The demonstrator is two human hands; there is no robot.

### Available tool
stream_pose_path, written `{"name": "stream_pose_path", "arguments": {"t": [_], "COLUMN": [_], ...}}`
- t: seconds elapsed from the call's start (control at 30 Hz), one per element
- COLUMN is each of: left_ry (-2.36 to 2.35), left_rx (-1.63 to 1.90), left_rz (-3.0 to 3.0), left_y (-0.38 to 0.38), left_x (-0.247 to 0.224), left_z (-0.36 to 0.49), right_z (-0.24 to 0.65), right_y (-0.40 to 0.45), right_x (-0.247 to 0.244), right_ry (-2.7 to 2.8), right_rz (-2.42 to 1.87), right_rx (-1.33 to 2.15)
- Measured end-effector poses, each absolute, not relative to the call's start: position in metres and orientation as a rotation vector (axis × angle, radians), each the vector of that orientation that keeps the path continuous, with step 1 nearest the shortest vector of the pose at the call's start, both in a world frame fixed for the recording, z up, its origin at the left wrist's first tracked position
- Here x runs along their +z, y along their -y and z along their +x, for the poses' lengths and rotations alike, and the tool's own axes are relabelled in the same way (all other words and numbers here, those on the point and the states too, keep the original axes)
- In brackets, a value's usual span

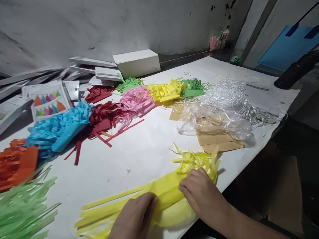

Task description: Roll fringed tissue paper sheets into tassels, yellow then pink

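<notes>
Yellow fringed tissue paper (161, 186) lies across the near edge of the white table, its cut strips spreading left and a curled bunch of strips at its upper right. My left hand (136, 215) is closed on the middle of the sheet, thumb and fingers together at its near edge. Farther right, my right hand (199, 192) pinches the same paper, with fingertips curled over it. Between the two hands the paper forms a folded band. More pale yellow paper hangs below, partly hidden by my hands.
Fringed bundles in orange (27, 161), blue (62, 127), dark red (103, 114), pink (138, 101) and yellow (165, 91) line the far side. Light green strips (27, 205) lie near left. White string (229, 94), a plastic bag (214, 119) and a white box (137, 63) stand beyond.
</notes>
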State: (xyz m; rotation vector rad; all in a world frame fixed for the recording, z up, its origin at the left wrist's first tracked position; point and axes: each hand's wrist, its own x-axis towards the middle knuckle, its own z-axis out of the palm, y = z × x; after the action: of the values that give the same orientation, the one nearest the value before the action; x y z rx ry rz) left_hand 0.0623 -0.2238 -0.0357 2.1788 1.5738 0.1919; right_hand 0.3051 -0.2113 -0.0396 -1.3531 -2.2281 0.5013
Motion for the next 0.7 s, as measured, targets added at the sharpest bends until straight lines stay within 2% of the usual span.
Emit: {"name": "stream_pose_path", "arguments": {"t": [0.13, 0.4, 0.47, 0.6, 0.7], "left_ry": [-1.668, -1.651, -1.665, -1.671, -1.675], "left_rx": [-0.212, -0.285, -0.296, -0.308, -0.272], "left_rz": [1.872, 1.789, 1.796, 1.853, 1.893], "left_y": [0.194, 0.177, 0.177, 0.175, 0.174], "left_x": [-0.015, -0.014, -0.015, -0.012, -0.010], "left_z": [0.079, 0.078, 0.080, 0.086, 0.086], "right_z": [0.292, 0.284, 0.288, 0.300, 0.305], "right_y": [0.194, 0.184, 0.187, 0.198, 0.202], "right_x": [-0.039, -0.038, -0.038, -0.038, -0.040], "right_ry": [2.409, 2.392, 2.375, 2.455, 2.573], "right_rz": [-1.563, -1.662, -1.541, -0.986, -0.917], "right_rx": [0.329, 0.159, 0.070, -0.018, 0.008]}}
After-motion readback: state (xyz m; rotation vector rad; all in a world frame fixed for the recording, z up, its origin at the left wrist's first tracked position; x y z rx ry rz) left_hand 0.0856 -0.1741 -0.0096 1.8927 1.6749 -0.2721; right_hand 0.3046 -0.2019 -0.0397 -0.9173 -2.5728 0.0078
